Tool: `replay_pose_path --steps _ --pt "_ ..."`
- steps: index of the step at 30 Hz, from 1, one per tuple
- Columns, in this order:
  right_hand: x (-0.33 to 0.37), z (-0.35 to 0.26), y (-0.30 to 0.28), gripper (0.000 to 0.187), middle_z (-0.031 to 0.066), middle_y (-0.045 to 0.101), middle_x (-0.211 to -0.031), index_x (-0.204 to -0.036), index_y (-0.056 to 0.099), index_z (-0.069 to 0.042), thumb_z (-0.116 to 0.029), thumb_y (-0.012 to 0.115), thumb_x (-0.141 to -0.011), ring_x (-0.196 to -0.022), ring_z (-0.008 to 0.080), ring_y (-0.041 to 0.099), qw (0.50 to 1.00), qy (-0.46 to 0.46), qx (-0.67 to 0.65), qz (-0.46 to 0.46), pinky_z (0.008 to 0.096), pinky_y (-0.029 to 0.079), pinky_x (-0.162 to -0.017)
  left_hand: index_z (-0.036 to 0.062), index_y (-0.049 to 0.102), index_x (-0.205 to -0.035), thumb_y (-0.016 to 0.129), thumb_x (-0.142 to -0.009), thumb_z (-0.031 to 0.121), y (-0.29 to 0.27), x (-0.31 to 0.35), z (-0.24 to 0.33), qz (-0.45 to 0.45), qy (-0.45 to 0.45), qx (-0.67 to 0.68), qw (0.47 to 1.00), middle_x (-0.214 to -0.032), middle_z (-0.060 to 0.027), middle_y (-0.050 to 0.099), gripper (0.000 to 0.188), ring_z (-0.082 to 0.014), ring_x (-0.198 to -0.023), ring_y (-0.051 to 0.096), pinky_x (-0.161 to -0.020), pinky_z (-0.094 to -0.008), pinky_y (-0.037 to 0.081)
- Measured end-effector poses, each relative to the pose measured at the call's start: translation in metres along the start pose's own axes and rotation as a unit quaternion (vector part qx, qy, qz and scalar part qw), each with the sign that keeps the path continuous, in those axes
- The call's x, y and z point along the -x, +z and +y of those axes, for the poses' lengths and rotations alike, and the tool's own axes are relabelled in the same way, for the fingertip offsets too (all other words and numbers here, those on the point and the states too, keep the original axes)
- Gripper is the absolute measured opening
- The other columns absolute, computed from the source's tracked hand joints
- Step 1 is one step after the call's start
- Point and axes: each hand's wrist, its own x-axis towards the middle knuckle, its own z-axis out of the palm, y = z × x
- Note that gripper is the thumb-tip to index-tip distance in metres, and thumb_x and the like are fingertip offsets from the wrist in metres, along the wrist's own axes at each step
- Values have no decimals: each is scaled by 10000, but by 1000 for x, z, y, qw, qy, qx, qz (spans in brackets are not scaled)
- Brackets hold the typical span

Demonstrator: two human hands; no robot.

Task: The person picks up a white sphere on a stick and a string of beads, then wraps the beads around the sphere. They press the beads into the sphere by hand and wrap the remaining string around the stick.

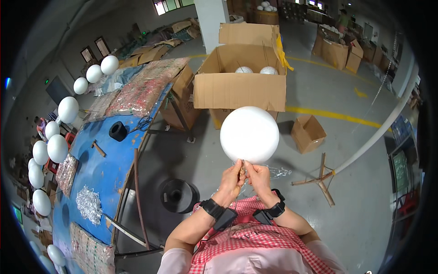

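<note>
Head view: White ball at frame centre, above your 2 hands. Your left hand and right hand have fingertips pinched closed at its lower edge, holding it up; finer detail there too small to tell. Judgement: pinch lightly, level the ball, watch the silver strand near your right hand for snags. Upper centre: cardboard box, 2 silvery balls inside. Right of centre: small box, open-topped, contents unclear.
</note>
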Motion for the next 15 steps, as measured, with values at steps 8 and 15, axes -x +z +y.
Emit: replay_pose_path --steps 8,15 --pt "-5 -15 7 441 45 630 -536 -659 690 -59 -434 582 -865 -464 146 589 990 -50 129 40 297 433 -473 80 523 -822 440 -969 409 10 10 9 -35 17 -27 999 -661 25 444 370 -53 -505 368 -385 -186 260" --pt "-9 14 14 403 81 607 -536 -726 689 -54 -380 532 -904 -470 202 591 990 -127 56 -14 334 409 -454 112 499 -788 530 -923 426 -8 11 15 -79 -20 8 997 -625 43 438 342 -37 -469 344 -351 -187 247"
